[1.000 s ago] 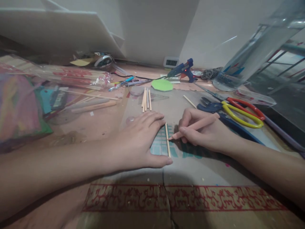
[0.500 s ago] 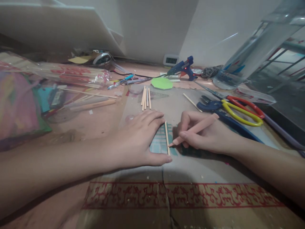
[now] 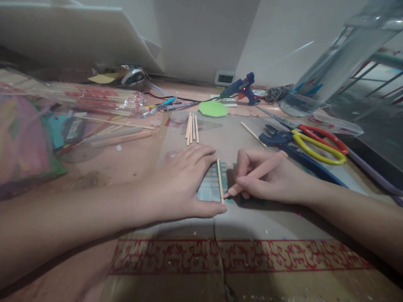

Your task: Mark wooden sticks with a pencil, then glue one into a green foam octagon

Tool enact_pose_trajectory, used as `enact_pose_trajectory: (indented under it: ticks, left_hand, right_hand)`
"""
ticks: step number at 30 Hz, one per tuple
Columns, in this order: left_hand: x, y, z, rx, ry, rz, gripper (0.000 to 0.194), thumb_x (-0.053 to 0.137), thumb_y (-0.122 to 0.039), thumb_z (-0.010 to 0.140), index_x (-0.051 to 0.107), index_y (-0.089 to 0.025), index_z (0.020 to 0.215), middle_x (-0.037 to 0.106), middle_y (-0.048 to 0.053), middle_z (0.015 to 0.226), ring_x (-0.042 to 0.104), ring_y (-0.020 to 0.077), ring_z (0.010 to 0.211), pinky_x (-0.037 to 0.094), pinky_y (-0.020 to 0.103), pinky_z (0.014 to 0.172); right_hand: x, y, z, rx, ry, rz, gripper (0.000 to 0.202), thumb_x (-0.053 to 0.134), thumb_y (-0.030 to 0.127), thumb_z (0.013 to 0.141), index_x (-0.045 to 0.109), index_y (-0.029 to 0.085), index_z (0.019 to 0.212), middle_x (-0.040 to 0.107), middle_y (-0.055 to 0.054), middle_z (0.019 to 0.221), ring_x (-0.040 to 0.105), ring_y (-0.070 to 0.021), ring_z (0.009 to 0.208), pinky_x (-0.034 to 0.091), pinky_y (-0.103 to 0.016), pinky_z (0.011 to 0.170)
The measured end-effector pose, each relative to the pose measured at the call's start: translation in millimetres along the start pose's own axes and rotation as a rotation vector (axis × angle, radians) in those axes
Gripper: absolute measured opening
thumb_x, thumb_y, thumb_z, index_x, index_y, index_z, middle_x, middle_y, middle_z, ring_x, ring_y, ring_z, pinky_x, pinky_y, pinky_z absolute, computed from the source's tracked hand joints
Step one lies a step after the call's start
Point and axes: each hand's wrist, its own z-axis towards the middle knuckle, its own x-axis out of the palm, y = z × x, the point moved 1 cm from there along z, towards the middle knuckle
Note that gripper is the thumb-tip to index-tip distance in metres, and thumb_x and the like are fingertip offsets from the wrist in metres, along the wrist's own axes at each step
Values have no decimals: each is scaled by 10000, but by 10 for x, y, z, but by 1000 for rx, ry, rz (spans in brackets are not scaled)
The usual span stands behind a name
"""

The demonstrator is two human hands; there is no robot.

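A short pale wooden stick (image 3: 220, 180) lies on a teal printed patch of the work board (image 3: 176, 228). My left hand (image 3: 192, 180) holds it at both ends, the thumb at the near end and the fingertips at the far end. A pink pen-like tool (image 3: 262, 170) is pinched in my right hand (image 3: 258, 176), its tip touching or very close to the stick near its lower end. Several cut sticks (image 3: 190, 129) lie together beyond my left hand, and another stick (image 3: 252, 134) rests beyond my right hand.
Yellow-and-red-handled scissors (image 3: 317, 147) and blue cutters (image 3: 283, 140) lie at the right. A glue gun (image 3: 241, 89), a green paper piece (image 3: 213, 109) and a clock (image 3: 224, 78) are at the back. Bagged sticks (image 3: 94, 98) lie left; a clear container (image 3: 308, 88) stands right.
The tool tip in my right hand has moved slightly down along the stick toward its near end. My left hand keeps its hold, and the view has shifted very slightly.
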Motion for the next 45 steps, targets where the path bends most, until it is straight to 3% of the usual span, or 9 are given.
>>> enact_pose_trajectory:
  ticks: [3,8,12,22,26,31,34,45]
  left_hand:
    - [5,1,-4,7,-16,-6,973,718,-718,762,523,-51,1444,401,247,1608,321,420,1524,280,588,1254]
    - [-6,-10,-6,-6,-5,0,970,699,-728,770,525,-50,1441,410,246,1602,328,428,1520,290,596,1248]
    - [-14,-16,-7,-16,5,20,979,676,-751,769,526,-57,1443,405,242,1608,331,428,1518,307,602,1237]
    - [-7,-12,-28,28,-4,108,961,639,-742,814,490,-56,1471,415,250,1599,354,439,1500,322,615,1220]
    - [-7,0,-10,59,-24,66,953,665,-711,807,464,-63,1477,440,249,1574,371,434,1485,320,620,1216]
    - [-31,-17,-25,150,-35,-52,785,716,-511,814,468,-115,1445,537,194,1476,437,373,1438,356,563,1209]
    - [-42,-30,-34,178,-53,-68,726,695,-438,829,477,-90,1428,550,202,1451,449,374,1428,344,565,1217]
    - [-9,-49,-36,147,-78,-72,718,721,-458,818,504,-95,1398,560,207,1443,463,393,1419,361,579,1204]
  right_hand:
    - [-2,10,9,-42,25,-6,207,718,282,913,821,184,762,629,-30,738,606,-110,631,480,-192,509]
    - [5,20,13,97,-30,80,235,711,275,923,719,167,714,633,6,666,537,-70,482,427,-185,437]
    - [7,21,7,125,-70,83,247,673,229,937,634,177,699,645,22,651,531,-57,456,411,-174,427]
    - [14,-9,0,-70,1,63,203,705,207,911,770,142,730,640,-24,756,632,-79,581,497,-174,509]
    - [14,0,16,-73,5,73,193,704,191,918,760,144,739,623,-5,689,616,-83,565,478,-173,492]
    - [4,-5,18,-92,8,59,131,723,150,896,749,156,767,630,9,674,622,-85,602,468,-162,507]
    - [5,-8,17,-103,18,63,127,712,157,911,767,160,797,639,3,693,621,-88,616,470,-169,514]
    - [1,-20,18,-121,14,36,162,707,189,929,773,158,785,622,-2,706,611,-101,633,486,-197,557]
